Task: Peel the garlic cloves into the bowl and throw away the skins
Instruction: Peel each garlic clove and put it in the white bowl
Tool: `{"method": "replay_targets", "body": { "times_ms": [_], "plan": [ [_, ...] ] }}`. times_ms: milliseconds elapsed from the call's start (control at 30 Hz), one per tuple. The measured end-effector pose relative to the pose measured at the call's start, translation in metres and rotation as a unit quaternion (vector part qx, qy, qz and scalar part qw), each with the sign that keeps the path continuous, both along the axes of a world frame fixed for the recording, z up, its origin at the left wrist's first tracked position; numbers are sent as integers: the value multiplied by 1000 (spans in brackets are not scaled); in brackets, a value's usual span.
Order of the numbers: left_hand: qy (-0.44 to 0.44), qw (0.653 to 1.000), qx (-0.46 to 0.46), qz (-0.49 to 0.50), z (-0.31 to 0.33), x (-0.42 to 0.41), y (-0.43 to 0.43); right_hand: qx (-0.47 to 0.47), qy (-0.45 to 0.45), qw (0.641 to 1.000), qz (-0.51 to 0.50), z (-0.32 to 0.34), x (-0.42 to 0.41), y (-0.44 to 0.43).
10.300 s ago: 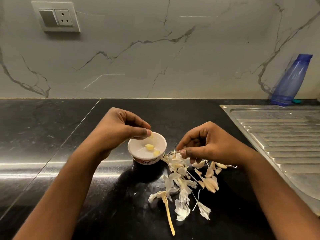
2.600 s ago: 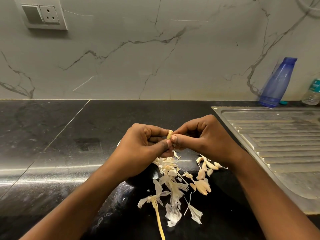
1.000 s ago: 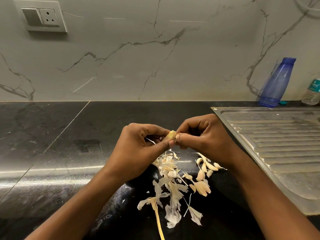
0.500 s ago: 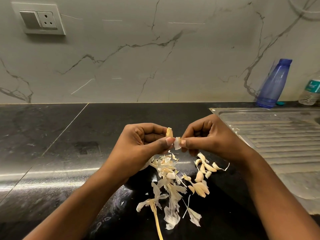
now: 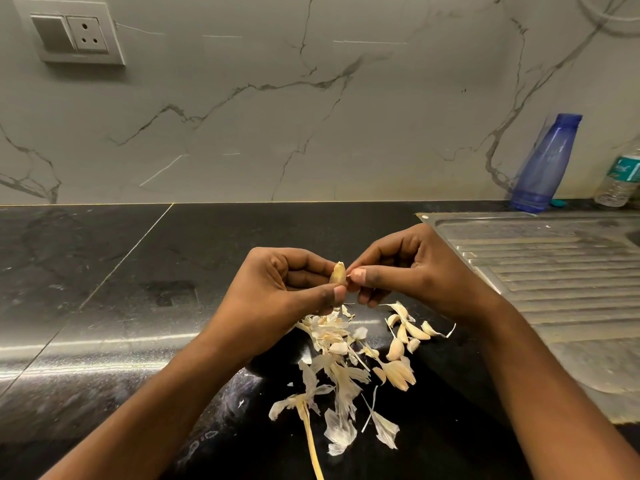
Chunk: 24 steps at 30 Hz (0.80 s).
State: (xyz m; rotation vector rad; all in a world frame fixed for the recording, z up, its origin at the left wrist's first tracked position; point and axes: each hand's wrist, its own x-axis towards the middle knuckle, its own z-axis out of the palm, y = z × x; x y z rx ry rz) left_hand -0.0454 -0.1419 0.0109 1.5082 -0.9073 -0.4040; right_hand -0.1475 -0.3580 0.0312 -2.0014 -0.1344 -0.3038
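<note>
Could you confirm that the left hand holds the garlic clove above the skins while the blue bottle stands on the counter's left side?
Not quite: the head view shows the blue bottle on the right side, behind the sink drainboard. The left hand does hold the garlic clove above the skins.

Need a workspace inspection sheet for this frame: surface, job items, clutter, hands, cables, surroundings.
Surface: black polished counter, seams visible, pale smears near the front edge.
Job's things: garlic clove held up above the counter; loose cloves and scattered skins lie below the hands; bowl not in view.
Clutter: blue bottle and clear bottle at the wall, far right.
Grippers: left hand pinches the clove between thumb and fingers; right hand pinches at its side.
Cables: pale loop in the top right corner; cable or hose, cannot tell.
Surroundings: marble wall; switch and socket plate top left; steel drainboard on the right.
</note>
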Motion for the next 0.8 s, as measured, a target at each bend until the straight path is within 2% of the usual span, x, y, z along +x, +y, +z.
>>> {"method": "replay_targets", "body": {
  "times_ms": [267, 533, 800],
  "plan": [
    [-50, 999, 7, 11, -4, 4, 0, -17, -3, 1000, -16, -3, 4, 1],
    [-152, 986, 50, 45, -7, 6, 1, -19, 11, 999, -32, -1, 3, 1],
    [-166, 982, 80, 45, -7, 6, 1, -73, 62, 995, -3, -3, 2, -1]
  ]
}}
